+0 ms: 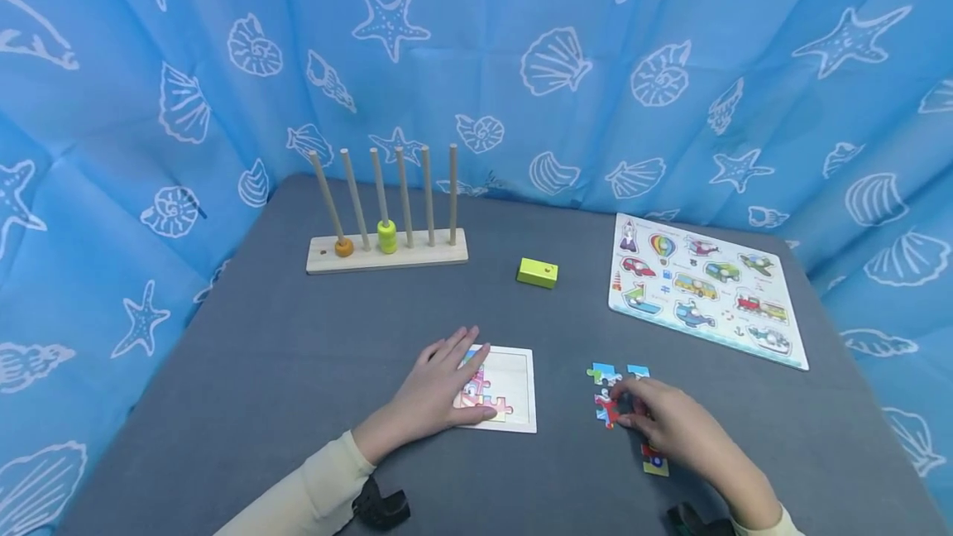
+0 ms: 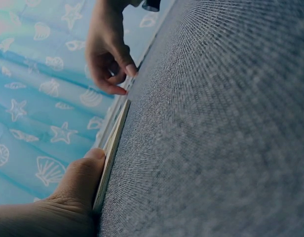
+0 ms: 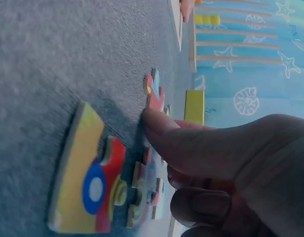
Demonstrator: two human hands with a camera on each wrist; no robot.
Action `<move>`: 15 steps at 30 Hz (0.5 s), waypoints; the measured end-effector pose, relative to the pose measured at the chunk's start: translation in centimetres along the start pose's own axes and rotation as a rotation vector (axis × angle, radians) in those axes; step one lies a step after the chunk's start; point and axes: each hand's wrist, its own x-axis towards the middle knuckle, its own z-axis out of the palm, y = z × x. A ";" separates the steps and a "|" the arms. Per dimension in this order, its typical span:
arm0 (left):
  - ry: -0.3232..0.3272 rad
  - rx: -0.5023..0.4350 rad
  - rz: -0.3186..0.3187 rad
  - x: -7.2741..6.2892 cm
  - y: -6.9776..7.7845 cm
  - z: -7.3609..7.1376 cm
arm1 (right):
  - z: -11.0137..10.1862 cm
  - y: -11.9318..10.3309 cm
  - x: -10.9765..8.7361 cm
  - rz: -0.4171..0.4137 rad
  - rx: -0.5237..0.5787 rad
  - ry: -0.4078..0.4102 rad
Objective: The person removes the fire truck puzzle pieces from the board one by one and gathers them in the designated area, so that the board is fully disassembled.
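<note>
My left hand point(image 1: 439, 387) lies spread over the left part of a white puzzle tray point(image 1: 524, 387), its thumb along the near edge. Pink and blue puzzle pieces point(image 1: 500, 409) fitted in the tray show partly between and beside the fingers. To the right, my right hand point(image 1: 670, 420) pinches a red and blue puzzle piece point(image 1: 605, 409) at its right side with thumb and fingertips. Around it on the table are a blue and green piece point(image 1: 605, 374), a blue piece point(image 1: 638, 371) and a yellow piece with a wheel point(image 3: 93, 187). The right hand hides part of this group.
A wooden peg stand point(image 1: 387, 259) with several upright rods and a few beads stands at the back left. A yellow-green block point(image 1: 538, 273) lies behind the tray. A vehicle picture board point(image 1: 707, 292) lies at the back right, before a blue curtain point(image 1: 476, 64).
</note>
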 end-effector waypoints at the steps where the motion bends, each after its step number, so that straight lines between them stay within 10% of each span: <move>1: 0.002 0.003 0.004 0.0 -0.1 0.0 | -0.1 -0.2 0.1 0.000 -0.008 0.006; 9: -0.016 0.060 0.019 0.1 -0.3 0.1 | 0.6 -3.8 1.5 -0.101 0.016 0.112; 15: -0.062 0.074 0.003 0.0 -0.3 -0.3 | 2.5 -7.7 4.0 -0.194 0.011 0.043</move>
